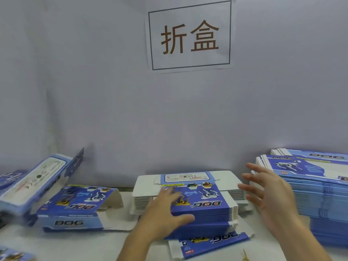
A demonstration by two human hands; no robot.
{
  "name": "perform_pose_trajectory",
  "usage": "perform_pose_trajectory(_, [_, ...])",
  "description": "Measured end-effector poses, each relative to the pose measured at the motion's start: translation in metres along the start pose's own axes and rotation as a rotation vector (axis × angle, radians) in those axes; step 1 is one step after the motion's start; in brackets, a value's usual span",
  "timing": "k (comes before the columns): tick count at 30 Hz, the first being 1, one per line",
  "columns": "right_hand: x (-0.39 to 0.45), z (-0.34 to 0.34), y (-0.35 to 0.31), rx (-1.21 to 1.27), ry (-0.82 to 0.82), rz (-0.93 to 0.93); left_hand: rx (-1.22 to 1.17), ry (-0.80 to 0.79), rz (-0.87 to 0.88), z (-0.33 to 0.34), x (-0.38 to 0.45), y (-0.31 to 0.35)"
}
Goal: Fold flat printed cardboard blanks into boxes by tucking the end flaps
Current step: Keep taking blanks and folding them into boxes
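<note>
A stack of flat blue printed "DOG" cardboard blanks (203, 196) lies on the table in front of me. My left hand (163, 211) rests flat on the top blank, fingers spread, thumb along its near edge. My right hand (267, 193) hovers open in the air just right of the stack, fingers spread, holding nothing. A folded box (75, 208) with its end flaps open sits to the left. Another folded box (33, 183) leans tilted at the far left, blurred.
A tall pile of flat blanks (320, 194) fills the right side of the white table (84, 245). A loose blank (211, 243) pokes out under the stack toward me. A grey wall with a paper sign (190, 34) stands close behind.
</note>
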State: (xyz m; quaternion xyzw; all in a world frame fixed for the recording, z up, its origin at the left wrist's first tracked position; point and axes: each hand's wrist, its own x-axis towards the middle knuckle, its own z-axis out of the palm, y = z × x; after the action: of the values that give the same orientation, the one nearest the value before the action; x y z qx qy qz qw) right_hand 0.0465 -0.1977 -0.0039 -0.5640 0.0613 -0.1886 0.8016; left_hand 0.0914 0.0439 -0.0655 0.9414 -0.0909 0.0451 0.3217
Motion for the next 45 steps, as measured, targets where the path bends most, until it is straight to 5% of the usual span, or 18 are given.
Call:
perform_pose_trajectory(10, [0.004,0.006,0.016,-0.262,-0.100,0.024,0.260,-0.023,0.007,-0.002,0.002,0.010])
perform_pose_trajectory(21, [0.006,0.010,0.026,-0.316,-0.134,0.032,0.176,0.040,0.037,-0.010,0.005,0.008])
perform_pose_trajectory(29, [0.002,0.017,0.032,-0.459,-0.203,-0.002,0.327,0.634,0.208,-0.025,-0.007,0.031])
perform_pose_trajectory(33, [-0.005,0.029,0.043,-0.583,-0.463,-0.206,0.115,0.738,0.306,-0.042,-0.018,0.060])
perform_pose_trajectory(35, [-0.012,0.038,0.048,-0.549,-0.632,-0.255,-0.091,0.668,0.382,-0.045,-0.024,0.076])
perform_pose_trajectory(40, [-0.011,0.039,0.037,-0.145,-0.695,-0.268,-0.694,0.016,0.332,-0.044,-0.029,0.087])
perform_pose_trajectory(45, [-0.011,0.024,0.009,0.020,-0.705,-0.207,-0.640,0.126,0.415,-0.046,-0.029,0.076])
